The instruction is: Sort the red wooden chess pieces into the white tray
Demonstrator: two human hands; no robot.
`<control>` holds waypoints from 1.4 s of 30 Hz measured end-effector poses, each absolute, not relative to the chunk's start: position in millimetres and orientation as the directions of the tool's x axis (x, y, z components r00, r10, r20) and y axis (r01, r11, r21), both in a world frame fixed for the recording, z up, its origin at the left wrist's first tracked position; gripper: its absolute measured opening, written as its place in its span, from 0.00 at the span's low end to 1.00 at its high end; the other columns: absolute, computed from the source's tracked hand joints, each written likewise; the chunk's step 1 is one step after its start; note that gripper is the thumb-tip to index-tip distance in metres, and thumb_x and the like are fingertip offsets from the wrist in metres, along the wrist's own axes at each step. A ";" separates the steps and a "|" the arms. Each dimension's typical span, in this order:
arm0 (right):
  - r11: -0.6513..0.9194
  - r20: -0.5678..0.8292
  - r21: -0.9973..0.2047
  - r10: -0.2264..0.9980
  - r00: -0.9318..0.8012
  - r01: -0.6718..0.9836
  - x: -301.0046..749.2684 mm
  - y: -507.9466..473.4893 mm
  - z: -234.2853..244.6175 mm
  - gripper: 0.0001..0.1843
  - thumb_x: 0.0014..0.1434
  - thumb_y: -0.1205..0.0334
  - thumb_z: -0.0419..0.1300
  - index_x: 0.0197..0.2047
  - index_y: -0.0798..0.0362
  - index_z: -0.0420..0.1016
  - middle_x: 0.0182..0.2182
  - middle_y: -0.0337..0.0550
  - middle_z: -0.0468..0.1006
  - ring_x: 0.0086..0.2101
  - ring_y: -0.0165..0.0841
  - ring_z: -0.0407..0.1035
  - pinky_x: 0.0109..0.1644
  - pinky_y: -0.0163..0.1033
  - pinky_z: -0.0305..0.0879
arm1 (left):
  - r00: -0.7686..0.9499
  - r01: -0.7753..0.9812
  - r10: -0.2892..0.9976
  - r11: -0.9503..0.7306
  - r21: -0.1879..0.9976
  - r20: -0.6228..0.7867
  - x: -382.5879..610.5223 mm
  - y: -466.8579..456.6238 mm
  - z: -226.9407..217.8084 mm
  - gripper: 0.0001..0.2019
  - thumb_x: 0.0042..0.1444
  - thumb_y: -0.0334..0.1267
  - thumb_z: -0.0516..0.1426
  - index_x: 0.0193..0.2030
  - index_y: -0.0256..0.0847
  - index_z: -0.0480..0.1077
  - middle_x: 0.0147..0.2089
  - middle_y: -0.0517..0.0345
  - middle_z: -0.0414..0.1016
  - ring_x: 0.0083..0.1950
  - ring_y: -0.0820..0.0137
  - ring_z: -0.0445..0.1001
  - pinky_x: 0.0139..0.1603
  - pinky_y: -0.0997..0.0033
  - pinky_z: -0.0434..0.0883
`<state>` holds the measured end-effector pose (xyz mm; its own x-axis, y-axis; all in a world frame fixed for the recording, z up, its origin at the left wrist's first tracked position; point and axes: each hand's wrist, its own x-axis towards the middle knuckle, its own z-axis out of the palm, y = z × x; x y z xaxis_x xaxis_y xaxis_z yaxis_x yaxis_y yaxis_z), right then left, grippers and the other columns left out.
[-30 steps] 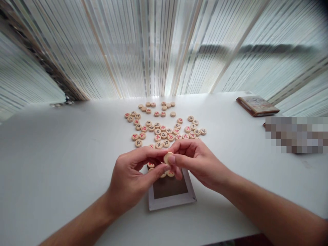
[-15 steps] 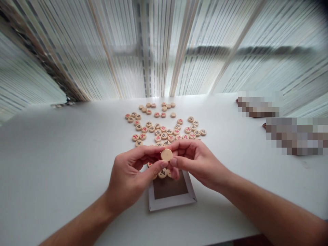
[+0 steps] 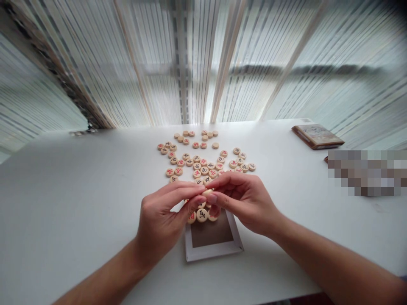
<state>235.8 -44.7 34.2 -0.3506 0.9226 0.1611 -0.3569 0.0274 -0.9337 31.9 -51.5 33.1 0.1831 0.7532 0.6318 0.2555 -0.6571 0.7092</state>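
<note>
Between the fingertips of both hands is a pale wooden xiangqi piece (image 3: 207,192), tilted so mostly its edge shows. My left hand (image 3: 170,214) pinches it from the left, and my right hand (image 3: 240,195) pinches it from the right with thumb and index finger. Below them lies a shallow white-rimmed box (image 3: 211,252) with a brown inside. Several pieces sit in its far part, among them a black-marked piece (image 3: 202,215) and a red-marked piece (image 3: 191,217); the fingers hide some of the others.
Many loose xiangqi pieces (image 3: 203,162), marked red or black or lying blank side up, spread over the white table (image 3: 95,203) beyond my hands. A brown-edged boxed item (image 3: 318,135) lies at the right, with a blurred-out item (image 3: 365,173) nearer. Striped curtains (image 3: 152,63) hang behind the table.
The piece in my fingers has turned from showing its blank round face to nearly edge-on. Both hands stay in about the same place, and the view has shifted slightly.
</note>
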 end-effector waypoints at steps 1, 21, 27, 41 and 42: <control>0.023 0.154 -0.937 0.923 -0.352 -0.350 235.9 -44.5 33.9 0.12 0.57 0.65 0.80 0.43 0.53 0.88 0.30 0.42 0.88 0.26 0.30 0.82 0.31 0.31 0.81 | 0.186 0.259 0.762 -0.647 0.717 0.620 32.1 -52.5 33.2 0.11 0.61 0.26 0.70 0.48 0.44 0.87 0.44 0.57 0.89 0.43 0.72 0.86 0.47 0.79 0.82; 0.800 0.710 -0.433 0.586 -0.390 0.415 244.7 -46.6 35.0 0.10 0.70 0.67 0.67 0.53 0.51 0.83 0.39 0.46 0.85 0.34 0.33 0.79 0.38 0.36 0.76 | 0.142 -0.037 0.983 -0.115 0.993 0.119 39.1 -54.9 40.5 0.07 0.59 0.37 0.73 0.44 0.41 0.88 0.39 0.53 0.90 0.39 0.62 0.90 0.41 0.71 0.88; 0.746 0.629 -0.446 0.654 -0.420 0.495 245.2 -47.7 41.6 0.03 0.70 0.64 0.65 0.43 0.53 0.81 0.32 0.41 0.83 0.28 0.29 0.75 0.34 0.34 0.71 | 0.152 0.051 0.974 -0.179 0.982 0.170 36.9 -51.9 38.0 0.08 0.61 0.39 0.71 0.44 0.38 0.88 0.39 0.53 0.90 0.39 0.64 0.88 0.41 0.72 0.85; 0.610 0.160 -0.452 0.773 -0.614 0.651 263.0 -65.7 58.2 0.02 0.65 0.67 0.66 0.38 0.53 0.79 0.32 0.41 0.81 0.30 0.31 0.71 0.37 0.36 0.63 | 0.097 0.242 0.948 -0.317 0.917 0.302 28.3 -38.5 27.9 0.11 0.67 0.43 0.64 0.43 0.39 0.86 0.40 0.53 0.88 0.42 0.63 0.86 0.48 0.67 0.82; 0.613 0.149 -0.448 0.769 -0.622 0.651 262.7 -66.3 57.7 0.02 0.65 0.67 0.66 0.38 0.53 0.79 0.32 0.41 0.81 0.30 0.32 0.71 0.37 0.36 0.63 | 0.099 0.251 0.947 -0.321 0.913 0.306 28.4 -38.3 27.8 0.11 0.67 0.43 0.64 0.42 0.39 0.85 0.39 0.54 0.88 0.42 0.63 0.85 0.47 0.67 0.82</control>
<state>262.7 -66.3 57.7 -0.6217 0.7690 0.1491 0.6509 0.6130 -0.4478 28.4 -38.3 27.8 0.0987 0.9468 0.3063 0.2507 -0.3215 0.9131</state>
